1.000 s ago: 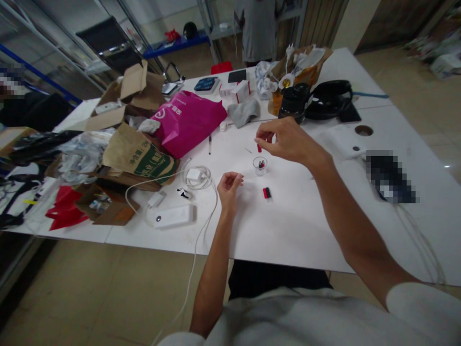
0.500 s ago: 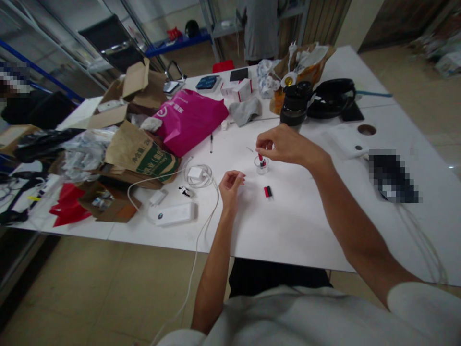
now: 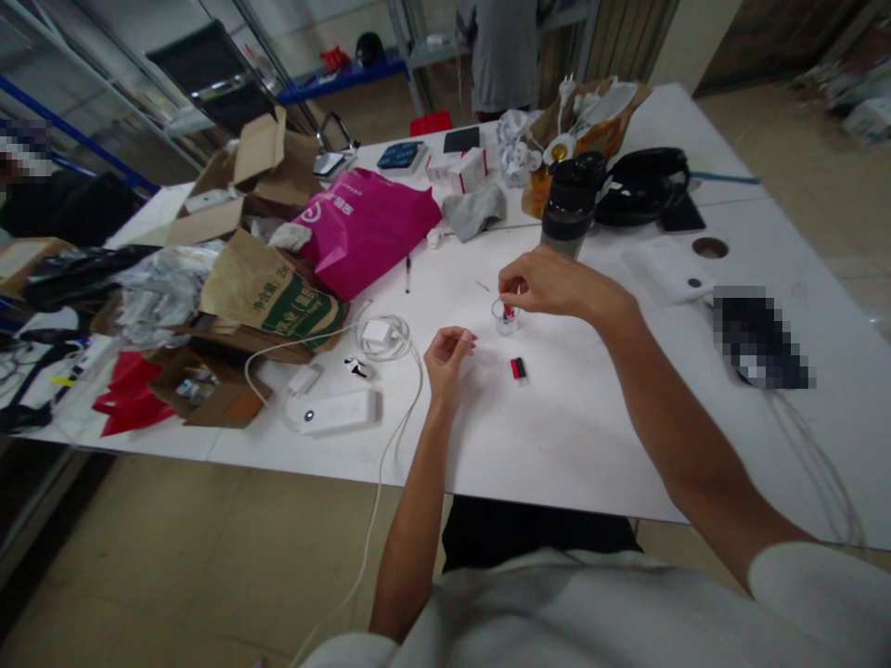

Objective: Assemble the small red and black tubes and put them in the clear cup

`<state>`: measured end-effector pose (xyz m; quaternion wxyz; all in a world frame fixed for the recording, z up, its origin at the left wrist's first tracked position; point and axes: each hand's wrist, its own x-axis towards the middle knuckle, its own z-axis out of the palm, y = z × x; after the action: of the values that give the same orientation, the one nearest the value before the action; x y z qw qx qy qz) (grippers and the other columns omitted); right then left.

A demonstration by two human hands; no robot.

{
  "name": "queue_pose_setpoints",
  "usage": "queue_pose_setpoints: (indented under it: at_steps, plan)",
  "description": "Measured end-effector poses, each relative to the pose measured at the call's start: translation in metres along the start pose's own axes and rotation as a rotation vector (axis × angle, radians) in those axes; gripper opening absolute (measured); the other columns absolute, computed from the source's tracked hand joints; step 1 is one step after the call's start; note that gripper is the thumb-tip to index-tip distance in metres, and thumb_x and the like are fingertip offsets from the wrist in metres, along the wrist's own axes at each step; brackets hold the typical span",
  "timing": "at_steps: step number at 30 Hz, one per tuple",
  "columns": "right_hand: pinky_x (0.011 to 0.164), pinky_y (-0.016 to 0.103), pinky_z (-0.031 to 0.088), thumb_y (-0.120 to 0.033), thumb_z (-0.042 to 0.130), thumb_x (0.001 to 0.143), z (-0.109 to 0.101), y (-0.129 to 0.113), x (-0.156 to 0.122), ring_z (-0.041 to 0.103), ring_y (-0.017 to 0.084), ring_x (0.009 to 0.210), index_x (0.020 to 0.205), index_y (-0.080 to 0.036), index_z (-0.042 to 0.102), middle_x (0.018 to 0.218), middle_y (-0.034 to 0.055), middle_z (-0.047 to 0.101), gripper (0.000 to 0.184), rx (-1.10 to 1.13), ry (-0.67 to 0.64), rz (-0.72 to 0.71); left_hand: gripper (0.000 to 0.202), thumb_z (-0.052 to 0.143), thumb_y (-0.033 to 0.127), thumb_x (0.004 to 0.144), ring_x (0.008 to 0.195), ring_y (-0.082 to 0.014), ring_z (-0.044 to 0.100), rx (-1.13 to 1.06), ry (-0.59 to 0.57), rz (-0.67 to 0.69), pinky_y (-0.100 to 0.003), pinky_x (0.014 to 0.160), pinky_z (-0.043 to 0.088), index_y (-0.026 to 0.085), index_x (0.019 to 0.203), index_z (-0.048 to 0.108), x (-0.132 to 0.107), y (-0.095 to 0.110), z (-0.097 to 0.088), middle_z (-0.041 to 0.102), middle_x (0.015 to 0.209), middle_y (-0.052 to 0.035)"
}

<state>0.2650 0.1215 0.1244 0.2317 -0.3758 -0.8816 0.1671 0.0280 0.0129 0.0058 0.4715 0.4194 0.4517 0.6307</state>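
Note:
Pinched over a small clear cup (image 3: 506, 320), my right hand (image 3: 543, 281) has its fingertips at the rim. Just under them a small red piece (image 3: 508, 310) shows inside the cup, seemingly still in the pinch; its lower part is hard to make out. Dark bits lie in the cup too. To the left of the cup, my left hand (image 3: 446, 357) hovers above the table with fingers loosely curled and a gap at the thumb, holding nothing. Between the hands and nearer me, a red and a black small stick (image 3: 519, 368) lie side by side.
A black-lidded bottle (image 3: 571, 209) stands behind my right hand. To the left are a coiled white cable (image 3: 382, 339), a white power bank (image 3: 338, 413), cardboard boxes (image 3: 209, 394) and a magenta bag (image 3: 376, 227). A pen (image 3: 407, 275) lies behind my left hand.
My right hand has shifted slightly to the right, and the red piece under its fingertips sits lower in the cup. My left hand has hardly moved.

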Motion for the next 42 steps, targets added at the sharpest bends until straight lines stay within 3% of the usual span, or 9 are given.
queue_pose_setpoints:
  at_steps: [4, 8, 26, 42]
  plan:
    - [0.083, 0.036, 0.053, -0.029, 0.077, 0.105, -0.013, -0.016, 0.002, 0.075, 0.026, 0.093, 0.101, -0.022, 0.09, 0.096, 0.0093, 0.084, 0.015, -0.092, -0.232, 0.131, 0.046, 0.099, 0.061, 0.09, 0.083, -0.0155, 0.07, 0.006, -0.003, 0.002, -0.028, 0.078, 0.057, 0.022, 0.098, 0.079, 0.0, -0.001, 0.0, 0.08, 0.096, -0.0048]
    - [0.082, 0.036, 0.051, -0.025, 0.075, 0.103, -0.016, -0.023, 0.005, 0.077, 0.027, 0.099, 0.105, -0.021, 0.091, 0.101, 0.0105, 0.085, 0.016, -0.123, -0.306, 0.181, 0.043, 0.099, 0.06, 0.091, 0.084, -0.0154, 0.07, 0.002, -0.01, -0.005, -0.029, 0.079, 0.056, 0.022, 0.099, 0.08, 0.0, -0.001, 0.0, 0.08, 0.097, -0.005]
    - [0.08, 0.035, 0.052, -0.02, 0.079, 0.1, 0.002, -0.009, 0.01, 0.079, 0.026, 0.092, 0.103, -0.02, 0.092, 0.096, 0.0099, 0.087, 0.013, -0.082, -0.387, 0.192, 0.04, 0.099, 0.057, 0.092, 0.084, -0.0155, 0.07, -0.018, -0.033, -0.008, -0.029, 0.08, 0.056, 0.022, 0.099, 0.082, 0.0, -0.002, -0.001, 0.08, 0.096, -0.0048]
    - [0.093, 0.036, 0.061, -0.022, 0.08, 0.103, 0.004, -0.01, 0.011, 0.083, 0.03, 0.102, 0.108, -0.02, 0.094, 0.103, 0.0125, 0.088, 0.015, -0.1, -0.421, 0.217, 0.041, 0.098, 0.06, 0.093, 0.083, -0.016, 0.07, 0.009, -0.038, -0.002, -0.031, 0.081, 0.057, 0.022, 0.098, 0.082, -0.001, -0.003, -0.001, 0.08, 0.096, -0.0047]
